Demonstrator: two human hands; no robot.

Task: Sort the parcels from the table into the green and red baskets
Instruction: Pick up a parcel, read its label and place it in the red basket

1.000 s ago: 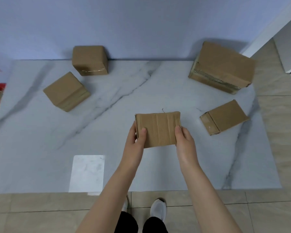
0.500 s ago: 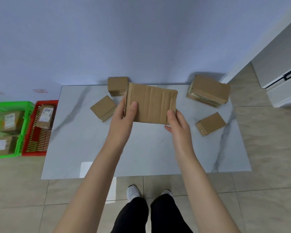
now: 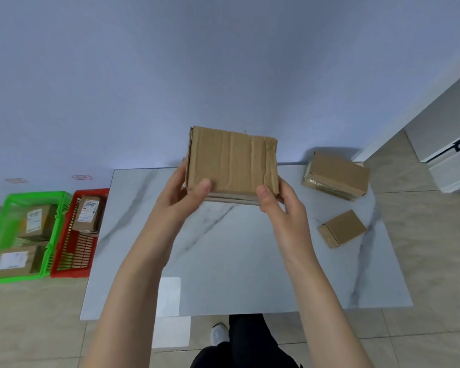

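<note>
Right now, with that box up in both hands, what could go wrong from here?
The left hand and right hand grip the box only at its lower corners; it may tip or slip.
The face towards the camera shows no label, so it could land in the wrong basket.
The green basket already holds two parcels; a dropped box might perch on them.

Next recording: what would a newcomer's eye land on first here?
The cardboard parcel, held up mid-frame above the marble table, gripped at its lower corners by the left hand and right hand. Next, the bright green basket and red basket side by side on the floor at far left, both with labelled parcels inside.
</note>
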